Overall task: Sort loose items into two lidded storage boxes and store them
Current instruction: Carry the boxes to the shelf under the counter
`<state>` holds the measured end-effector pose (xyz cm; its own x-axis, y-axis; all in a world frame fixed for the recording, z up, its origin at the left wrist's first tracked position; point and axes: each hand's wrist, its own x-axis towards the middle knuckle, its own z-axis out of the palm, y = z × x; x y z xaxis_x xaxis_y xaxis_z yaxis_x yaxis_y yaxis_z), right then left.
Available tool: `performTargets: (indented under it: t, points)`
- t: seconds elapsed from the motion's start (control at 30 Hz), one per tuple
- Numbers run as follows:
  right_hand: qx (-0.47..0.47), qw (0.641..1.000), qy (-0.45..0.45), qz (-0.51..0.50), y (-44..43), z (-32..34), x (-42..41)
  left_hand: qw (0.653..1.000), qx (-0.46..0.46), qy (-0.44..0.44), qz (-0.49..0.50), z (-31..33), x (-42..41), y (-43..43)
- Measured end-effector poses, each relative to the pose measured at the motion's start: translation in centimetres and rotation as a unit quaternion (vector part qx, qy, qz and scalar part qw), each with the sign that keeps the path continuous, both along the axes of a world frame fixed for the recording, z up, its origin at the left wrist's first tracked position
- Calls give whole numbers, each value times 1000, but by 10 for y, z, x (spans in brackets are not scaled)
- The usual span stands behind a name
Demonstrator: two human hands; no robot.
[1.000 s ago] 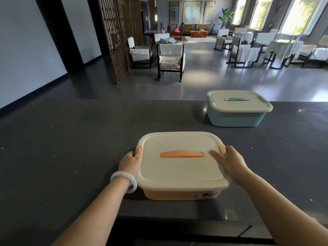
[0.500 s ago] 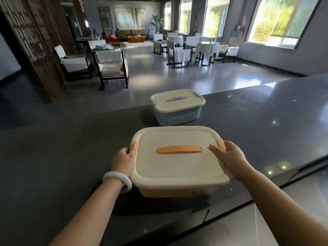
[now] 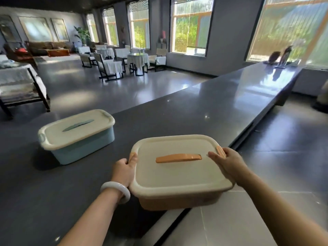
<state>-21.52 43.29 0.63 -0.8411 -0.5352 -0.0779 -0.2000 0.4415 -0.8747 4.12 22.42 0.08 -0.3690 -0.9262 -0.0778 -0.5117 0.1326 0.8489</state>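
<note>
Orange box [image 3: 177, 198] with a cream lid [image 3: 179, 176] is held between both hands at the near edge of the dark counter [image 3: 213, 110], its front hanging past that edge; cannot tell if the base is touching the top or lifted. Left hand [image 3: 123, 170] grips the box's left side, thumb up on the lid rim, other fingers curled under and out of sight. Right hand [image 3: 229, 162] grips the right side, thumb laid on the lid top, fingers wrapped over the rim beside an orange clip [image 3: 220, 151]. Orange handle [image 3: 178, 158] lies flat in the lid's middle, between the two thumbs, not touched. Blue box [image 3: 78, 139], lid on, stands on the counter to the left and farther back, apart from the orange one. Counter is long and glossy, running off to the right toward big windows [image 3: 191, 27]. Grey shiny floor [image 3: 74, 86] beyond, with covered chairs and small tables [image 3: 137, 59]. Both forearms reach forward from the bottom of the view, and a white bangle [image 3: 115, 191] sits on the left wrist.
</note>
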Motion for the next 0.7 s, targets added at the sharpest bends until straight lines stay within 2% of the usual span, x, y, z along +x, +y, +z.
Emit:
performTargets:
  t: [0.37,0.57,0.7]
  points:
    - [6,990,25,-141,75,21,-224,990,-5,13,-141,12,-302,6]
    - [1,966,37,-254,108,11,-334,965,-11,29,-260,15,-482,4]
    - [-7,944,36,-328,134,8,-401,943,-29,5,-332,21,-596,17]
